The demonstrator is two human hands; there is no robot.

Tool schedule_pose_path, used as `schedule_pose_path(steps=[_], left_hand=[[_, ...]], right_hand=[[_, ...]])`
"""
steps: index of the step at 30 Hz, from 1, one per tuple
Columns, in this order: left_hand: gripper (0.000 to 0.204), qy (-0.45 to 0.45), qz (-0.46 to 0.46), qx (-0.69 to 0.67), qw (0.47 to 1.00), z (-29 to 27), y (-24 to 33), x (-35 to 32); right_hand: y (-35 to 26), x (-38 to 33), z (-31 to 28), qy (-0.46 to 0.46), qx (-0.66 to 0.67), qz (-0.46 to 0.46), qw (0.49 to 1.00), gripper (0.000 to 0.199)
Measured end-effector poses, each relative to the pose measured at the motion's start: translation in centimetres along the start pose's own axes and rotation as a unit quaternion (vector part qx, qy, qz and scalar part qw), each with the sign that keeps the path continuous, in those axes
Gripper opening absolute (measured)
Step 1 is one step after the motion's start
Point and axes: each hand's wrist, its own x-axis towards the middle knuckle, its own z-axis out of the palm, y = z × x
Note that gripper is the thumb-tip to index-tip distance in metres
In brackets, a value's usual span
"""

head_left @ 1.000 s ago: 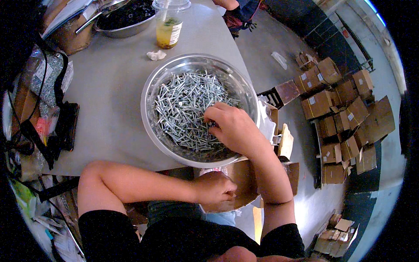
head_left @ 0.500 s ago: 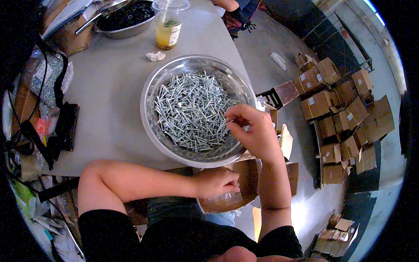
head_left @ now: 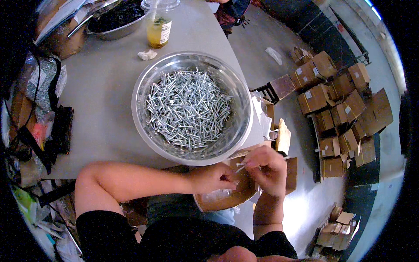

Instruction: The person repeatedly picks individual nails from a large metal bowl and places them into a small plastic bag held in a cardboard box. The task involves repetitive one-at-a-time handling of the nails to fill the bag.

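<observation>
A wide steel bowl (head_left: 139, 131) full of loose silvery screws (head_left: 190, 109) stands at the table's right edge. My right hand (head_left: 267, 169), slightly blurred, is over an open cardboard box below the bowl's lower right rim. Between its thumb and fingers it pinches a few screws (head_left: 240, 166), their shanks pointing left. Close by on the left, my left hand (head_left: 214, 178) is closed, fingertips pressed together above the box (head_left: 235, 201). Clear plastic (head_left: 218, 195) shows just under those fingers; whether they hold it I cannot tell.
A lidded cup of yellow drink (head_left: 159, 30), a crumpled tissue (head_left: 147, 55) and a bowl of dark pieces (head_left: 115, 22) stand farther back. Bags and a black case (head_left: 64, 130) lie left. Cardboard boxes (head_left: 331, 109) are stacked on the floor at right. Another person is partly visible at the top.
My right hand has moved from the bowl's right side down and right, toward my left hand, with screws in its fingers. My left hand stays closed near the same place.
</observation>
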Motion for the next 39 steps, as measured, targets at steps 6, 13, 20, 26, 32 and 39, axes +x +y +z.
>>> schedule_pose_path(steps=[6, 13, 20, 26, 32, 39], left_hand=[[0.022, 0.095, 0.083, -0.074, 0.989, 1.3, -1.4, 0.5], [0.024, -0.002, 0.057, -0.070, 0.996, -0.3, 0.2, 0.3], [0.036, -0.009, 0.013, -0.118, 0.993, 0.8, -0.4, 0.4], [0.031, -0.107, -0.071, -0.071, 0.989, -0.2, 0.5, 0.3], [0.042, -0.032, 0.045, -0.077, 0.995, 0.7, -0.9, 0.0], [0.047, -0.031, 0.051, -0.022, 0.998, 0.8, -0.7, -0.2]], right_hand=[[0.3, -4.0, 0.8, 0.075, -0.057, 0.033, 0.995, 0.018], [0.1, -5.3, 1.4, 0.073, -0.084, -0.018, 0.994, 0.017], [0.7, -6.3, 1.9, 0.052, -0.097, -0.004, 0.994, 0.014], [0.5, -6.2, 2.2, -0.005, -0.053, -0.015, 0.998, 0.017], [-0.7, -4.9, 3.2, -0.017, -0.087, -0.036, 0.995, 0.021], [-1.6, -3.6, 2.7, -0.058, -0.197, -0.043, 0.978, 0.024]])
